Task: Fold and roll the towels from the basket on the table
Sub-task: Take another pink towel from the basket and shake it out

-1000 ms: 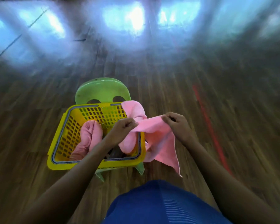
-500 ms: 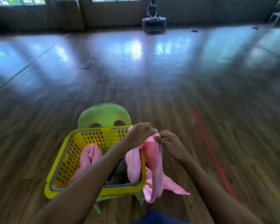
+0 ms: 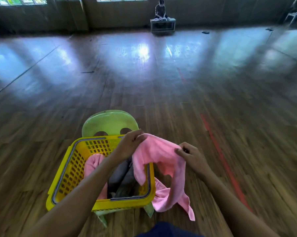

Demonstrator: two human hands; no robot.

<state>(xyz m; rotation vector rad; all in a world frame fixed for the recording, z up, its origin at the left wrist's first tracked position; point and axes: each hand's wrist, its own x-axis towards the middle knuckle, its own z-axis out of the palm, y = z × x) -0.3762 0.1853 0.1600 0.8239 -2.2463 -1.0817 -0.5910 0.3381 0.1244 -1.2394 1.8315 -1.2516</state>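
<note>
Blurred floor; basket [image 3: 70, 170] contents half-hidden, perhaps grey towels [image 3: 122, 175].

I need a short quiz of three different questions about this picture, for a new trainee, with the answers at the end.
1. True or false: both hands grip the pink towel.
2. What does the yellow basket stand on? A) the floor B) a green chair C) a table
3. Fill in: part of the held towel hangs outside the basket, on the person's ____ side.

Key
1. True: the left hand and the right hand each pinch its upper edge.
2. B, the green chair.
3. Right.
</note>
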